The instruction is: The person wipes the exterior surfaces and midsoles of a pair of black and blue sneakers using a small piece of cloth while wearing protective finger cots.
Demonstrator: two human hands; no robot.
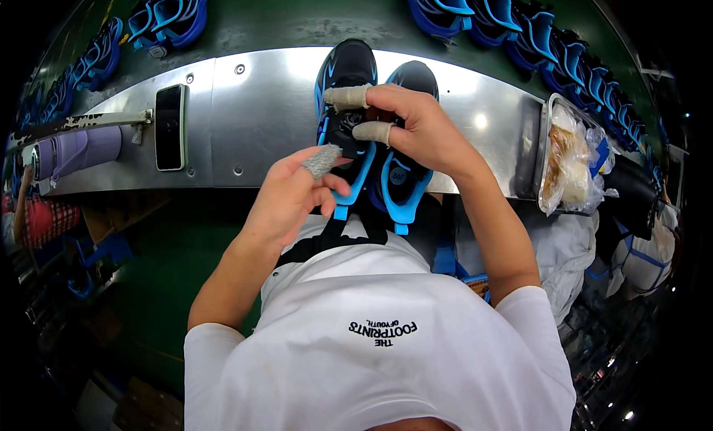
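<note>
A pair of black and blue sports shoes lies on the metal bench, toes pointing away from me. My right hand (427,130) is over the left shoe (352,63), reaching across the right shoe (414,74). Its thumb and index finger, both in beige finger covers, are stretched out and apart above the laced front. Beside the left shoe's collar is my left hand (286,193), fingers half bent and apart, with a grey knitted cover (321,161) on one finger. That fingertip is close to the shoe's tongue; whether it touches is unclear. No held thing shows in either hand.
The metal bench (260,134) carries a phone (170,126) and a lilac bottle (89,152) at left. At right stands a tray (544,141) with plastic-wrapped stuff. Beyond, similar shoes (167,19) line a green surface (297,15). Another person's checked sleeve (52,221) shows far left.
</note>
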